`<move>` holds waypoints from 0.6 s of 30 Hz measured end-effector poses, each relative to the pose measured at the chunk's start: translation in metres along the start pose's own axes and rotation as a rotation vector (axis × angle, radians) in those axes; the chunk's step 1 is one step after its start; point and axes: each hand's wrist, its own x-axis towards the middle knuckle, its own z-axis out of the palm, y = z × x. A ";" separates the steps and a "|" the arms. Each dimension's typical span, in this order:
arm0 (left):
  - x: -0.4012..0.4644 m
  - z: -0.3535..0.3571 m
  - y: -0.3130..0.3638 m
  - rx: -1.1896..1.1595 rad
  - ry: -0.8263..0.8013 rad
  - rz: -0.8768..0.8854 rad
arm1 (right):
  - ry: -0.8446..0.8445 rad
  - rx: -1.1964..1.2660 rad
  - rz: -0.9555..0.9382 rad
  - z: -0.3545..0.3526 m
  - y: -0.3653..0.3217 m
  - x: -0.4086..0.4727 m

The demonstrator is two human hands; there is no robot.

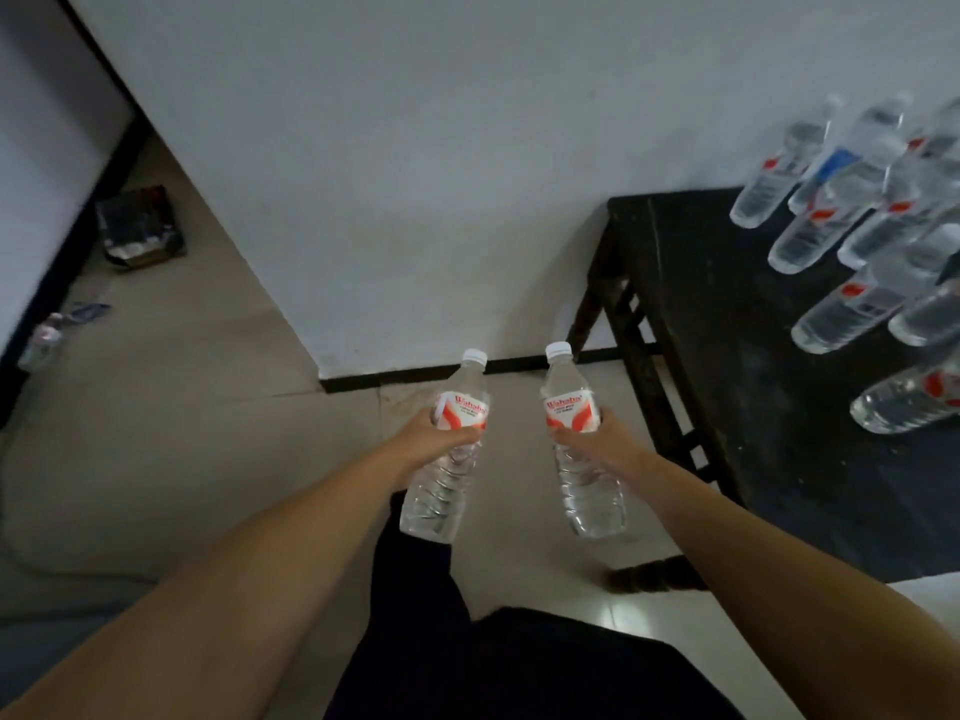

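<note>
I hold two clear plastic water bottles with white caps and red-and-white labels out in front of me, above the tiled floor. My left hand point(428, 438) grips the left bottle point(447, 459) around its middle, just under the label. My right hand point(605, 433) grips the right bottle point(582, 459) at the same height. Both bottles stand nearly upright with caps pointing away from me. They are apart from each other and from the table.
A black table point(737, 356) stands at the right with several water bottles point(841, 309) upright on it. A white wall with dark skirting runs ahead. On the floor at the left lie a dark box point(140, 228) and a bottle point(44, 337). My dark trousers show below.
</note>
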 end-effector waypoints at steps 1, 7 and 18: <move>0.015 -0.002 0.009 0.031 -0.020 0.005 | 0.029 0.013 0.019 -0.002 -0.002 0.009; 0.113 -0.030 0.114 0.265 -0.165 0.066 | 0.235 0.140 0.038 -0.019 -0.048 0.077; 0.221 -0.019 0.251 0.422 -0.348 0.129 | 0.590 0.474 0.044 -0.044 -0.108 0.145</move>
